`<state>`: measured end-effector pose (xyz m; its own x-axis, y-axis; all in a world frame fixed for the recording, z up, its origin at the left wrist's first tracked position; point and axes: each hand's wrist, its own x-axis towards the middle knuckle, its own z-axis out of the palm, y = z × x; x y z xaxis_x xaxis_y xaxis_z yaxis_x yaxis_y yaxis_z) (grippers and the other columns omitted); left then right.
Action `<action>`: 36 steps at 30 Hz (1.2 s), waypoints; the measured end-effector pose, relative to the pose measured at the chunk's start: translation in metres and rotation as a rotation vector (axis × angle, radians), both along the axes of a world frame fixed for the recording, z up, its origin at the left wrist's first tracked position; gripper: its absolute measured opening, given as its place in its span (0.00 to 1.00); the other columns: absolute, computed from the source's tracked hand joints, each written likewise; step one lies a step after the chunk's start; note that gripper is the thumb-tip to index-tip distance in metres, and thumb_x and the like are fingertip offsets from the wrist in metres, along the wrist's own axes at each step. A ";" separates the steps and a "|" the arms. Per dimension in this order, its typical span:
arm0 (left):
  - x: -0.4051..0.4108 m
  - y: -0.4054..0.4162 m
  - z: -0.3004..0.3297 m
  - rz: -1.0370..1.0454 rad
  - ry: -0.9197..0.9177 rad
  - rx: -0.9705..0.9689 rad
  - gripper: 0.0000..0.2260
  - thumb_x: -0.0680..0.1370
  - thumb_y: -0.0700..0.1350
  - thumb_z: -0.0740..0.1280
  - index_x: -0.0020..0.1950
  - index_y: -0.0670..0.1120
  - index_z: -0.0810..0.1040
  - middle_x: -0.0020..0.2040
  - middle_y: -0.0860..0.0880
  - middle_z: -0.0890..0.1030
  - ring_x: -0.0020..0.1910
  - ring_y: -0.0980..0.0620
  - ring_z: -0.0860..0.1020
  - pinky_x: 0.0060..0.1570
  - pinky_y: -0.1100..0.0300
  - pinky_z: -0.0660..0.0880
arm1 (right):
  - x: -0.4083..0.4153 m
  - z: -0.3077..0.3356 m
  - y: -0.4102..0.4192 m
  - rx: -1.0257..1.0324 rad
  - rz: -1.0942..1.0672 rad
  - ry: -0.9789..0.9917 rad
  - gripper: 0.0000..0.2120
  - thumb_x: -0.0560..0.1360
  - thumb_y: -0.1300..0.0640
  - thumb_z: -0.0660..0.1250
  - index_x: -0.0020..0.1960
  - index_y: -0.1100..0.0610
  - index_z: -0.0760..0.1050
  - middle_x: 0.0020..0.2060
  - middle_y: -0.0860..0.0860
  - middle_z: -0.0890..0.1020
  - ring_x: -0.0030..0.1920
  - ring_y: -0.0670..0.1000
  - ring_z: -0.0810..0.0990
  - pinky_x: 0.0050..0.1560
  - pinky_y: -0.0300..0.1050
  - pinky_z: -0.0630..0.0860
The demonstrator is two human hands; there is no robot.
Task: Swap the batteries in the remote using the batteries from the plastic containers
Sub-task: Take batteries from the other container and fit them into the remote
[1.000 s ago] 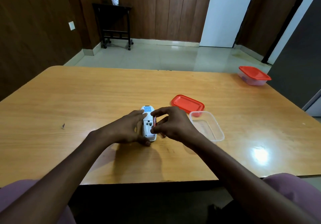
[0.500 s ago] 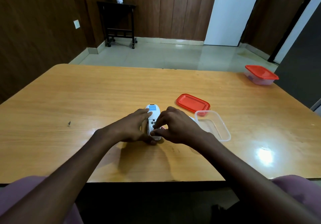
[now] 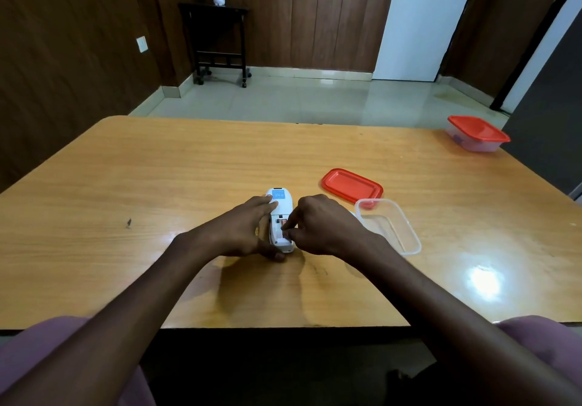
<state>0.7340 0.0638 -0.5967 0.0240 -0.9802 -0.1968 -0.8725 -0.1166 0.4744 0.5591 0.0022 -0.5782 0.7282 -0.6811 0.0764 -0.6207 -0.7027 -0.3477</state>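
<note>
The left hand [image 3: 242, 232] gripped the remote [image 3: 280, 219] on the tabletop [image 3: 157, 185], its fingers clamped round it, while the right hand's [image 3: 321, 226] fingers pinched a battery [image 3: 283, 224] in the open compartment.

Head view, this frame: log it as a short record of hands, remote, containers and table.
left hand: grips the remote's left side, steadying it
right hand: fingertips pinch a battery at the open compartment
remote: white, face down on the table
battery: partly seated, mostly hidden
open container: clear, right of the remote
loose lid: red, behind the open container
closed container: far right corner
table: wooden
</note>
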 end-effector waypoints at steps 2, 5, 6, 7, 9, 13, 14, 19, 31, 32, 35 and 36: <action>0.000 0.000 0.000 -0.004 0.002 -0.001 0.52 0.66 0.60 0.79 0.82 0.49 0.54 0.82 0.56 0.51 0.80 0.57 0.52 0.76 0.61 0.54 | -0.003 0.005 -0.001 0.021 0.033 0.033 0.12 0.75 0.56 0.68 0.55 0.49 0.86 0.46 0.49 0.83 0.48 0.51 0.79 0.44 0.44 0.72; -0.001 -0.001 -0.001 -0.011 -0.009 -0.003 0.52 0.66 0.61 0.78 0.82 0.49 0.54 0.82 0.56 0.50 0.80 0.57 0.53 0.76 0.61 0.55 | -0.015 0.012 -0.009 0.017 0.016 0.054 0.17 0.73 0.59 0.67 0.59 0.49 0.84 0.46 0.47 0.86 0.47 0.50 0.80 0.49 0.47 0.78; -0.001 -0.002 0.000 -0.012 -0.019 -0.002 0.52 0.66 0.61 0.78 0.82 0.49 0.54 0.82 0.56 0.50 0.80 0.57 0.53 0.75 0.61 0.55 | -0.020 0.013 -0.013 -0.001 -0.018 0.042 0.18 0.72 0.60 0.67 0.59 0.50 0.84 0.45 0.47 0.87 0.48 0.50 0.82 0.50 0.47 0.79; -0.001 -0.002 0.000 -0.015 -0.030 0.000 0.52 0.66 0.62 0.78 0.82 0.49 0.54 0.82 0.56 0.50 0.80 0.57 0.53 0.76 0.61 0.55 | -0.025 0.014 -0.018 -0.020 -0.052 0.038 0.18 0.71 0.61 0.67 0.59 0.50 0.84 0.45 0.47 0.87 0.49 0.51 0.83 0.51 0.47 0.79; 0.000 -0.003 0.000 -0.023 -0.048 0.005 0.52 0.66 0.62 0.77 0.82 0.49 0.54 0.82 0.56 0.50 0.80 0.56 0.53 0.76 0.61 0.55 | -0.033 0.014 -0.022 -0.045 -0.086 0.092 0.17 0.70 0.59 0.69 0.58 0.50 0.84 0.46 0.47 0.87 0.51 0.51 0.83 0.51 0.48 0.80; 0.001 -0.003 0.001 -0.026 -0.066 0.010 0.52 0.66 0.61 0.78 0.82 0.48 0.53 0.82 0.55 0.50 0.80 0.55 0.53 0.75 0.61 0.56 | -0.034 0.011 -0.019 -0.048 -0.062 0.128 0.17 0.70 0.49 0.73 0.58 0.51 0.84 0.47 0.46 0.86 0.52 0.50 0.83 0.49 0.46 0.80; 0.001 -0.003 0.001 -0.022 -0.067 0.009 0.52 0.66 0.62 0.78 0.82 0.48 0.54 0.82 0.55 0.51 0.80 0.55 0.54 0.76 0.60 0.56 | -0.031 0.010 -0.017 -0.064 -0.048 0.108 0.17 0.71 0.46 0.72 0.58 0.51 0.84 0.48 0.46 0.86 0.52 0.49 0.83 0.48 0.46 0.79; 0.002 -0.003 -0.001 -0.016 -0.062 -0.001 0.53 0.66 0.62 0.78 0.82 0.48 0.54 0.82 0.54 0.51 0.80 0.55 0.53 0.76 0.59 0.56 | -0.018 0.003 -0.008 -0.160 0.015 0.109 0.15 0.74 0.47 0.70 0.57 0.53 0.84 0.52 0.49 0.81 0.52 0.52 0.80 0.44 0.46 0.76; 0.002 -0.004 -0.002 -0.009 -0.055 0.006 0.53 0.65 0.63 0.78 0.82 0.49 0.54 0.82 0.55 0.51 0.80 0.56 0.53 0.77 0.57 0.56 | -0.015 -0.001 -0.013 -0.252 -0.131 -0.003 0.10 0.72 0.48 0.70 0.45 0.53 0.85 0.43 0.52 0.82 0.46 0.55 0.80 0.37 0.46 0.73; 0.002 -0.004 -0.001 -0.008 -0.050 0.008 0.53 0.65 0.63 0.78 0.82 0.49 0.54 0.82 0.56 0.51 0.80 0.56 0.54 0.77 0.57 0.56 | -0.015 0.001 -0.013 -0.241 -0.141 -0.033 0.10 0.73 0.49 0.69 0.45 0.53 0.85 0.41 0.52 0.84 0.44 0.55 0.81 0.38 0.47 0.75; 0.001 -0.004 -0.002 -0.005 -0.035 0.016 0.54 0.64 0.63 0.78 0.82 0.50 0.54 0.82 0.57 0.50 0.80 0.56 0.53 0.77 0.56 0.57 | -0.012 0.002 -0.012 -0.164 -0.062 -0.129 0.12 0.77 0.47 0.69 0.51 0.53 0.86 0.43 0.52 0.87 0.44 0.55 0.83 0.44 0.50 0.78; 0.001 -0.003 -0.002 -0.003 -0.031 0.016 0.54 0.64 0.63 0.78 0.82 0.50 0.54 0.82 0.57 0.50 0.80 0.56 0.53 0.77 0.56 0.56 | -0.010 0.000 -0.011 -0.139 -0.020 -0.140 0.12 0.78 0.47 0.69 0.53 0.54 0.86 0.44 0.54 0.86 0.46 0.56 0.82 0.46 0.51 0.78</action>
